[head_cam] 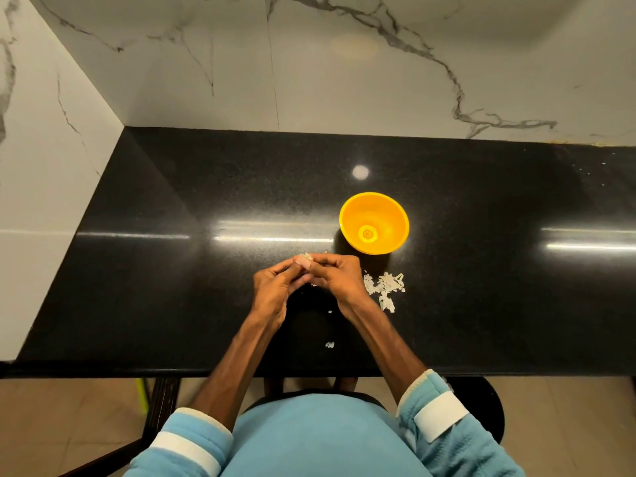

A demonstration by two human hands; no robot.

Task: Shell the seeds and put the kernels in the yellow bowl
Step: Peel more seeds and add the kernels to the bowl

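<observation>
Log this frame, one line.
shelling | left hand and right hand pinch seed | yellow bowl upright | shell scraps on counter

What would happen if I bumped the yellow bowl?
The yellow bowl looks like thin plastic and holds almost nothing, so it is probably light. Its bottom is much narrower than its rim, so it might wobble or tip. The black counter is shiny, so the bowl could also slide easily.

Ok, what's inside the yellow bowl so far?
The yellow bowl shows bare walls and one small pale round spot on its base; kernel or moulding mark, I cannot tell. The near inner wall, just below the rim, barely shows.
</observation>
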